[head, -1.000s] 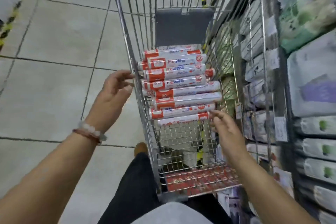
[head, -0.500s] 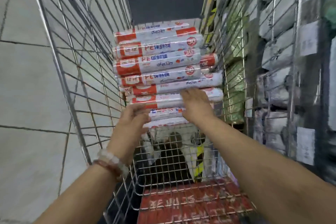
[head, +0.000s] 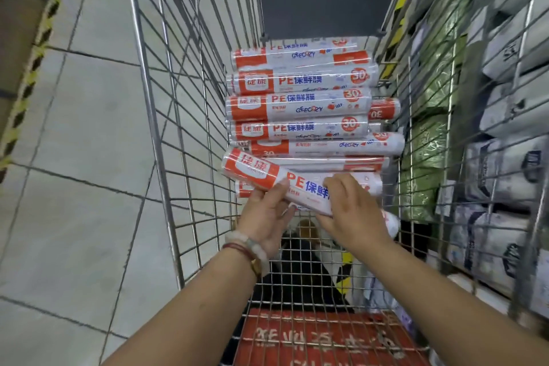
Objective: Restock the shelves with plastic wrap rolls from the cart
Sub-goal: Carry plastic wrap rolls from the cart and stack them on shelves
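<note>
1. Both hands held one roll point(head: 300, 186) tilted inside the cart point(head: 166, 116).
2. Left hand point(head: 267, 214) fingers curled beneath it; right hand point(head: 353, 211) fingers wrapped over it.
3. The stacked rolls point(head: 300, 104) lay just beyond the fingers.

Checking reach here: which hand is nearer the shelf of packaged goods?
Right. The right hand grips the tilted roll on the side toward the shelf; the left hand holds it farther away.

Grey tile floor point(head: 89, 134) w/ hazard tape point(head: 32, 68)
</note>
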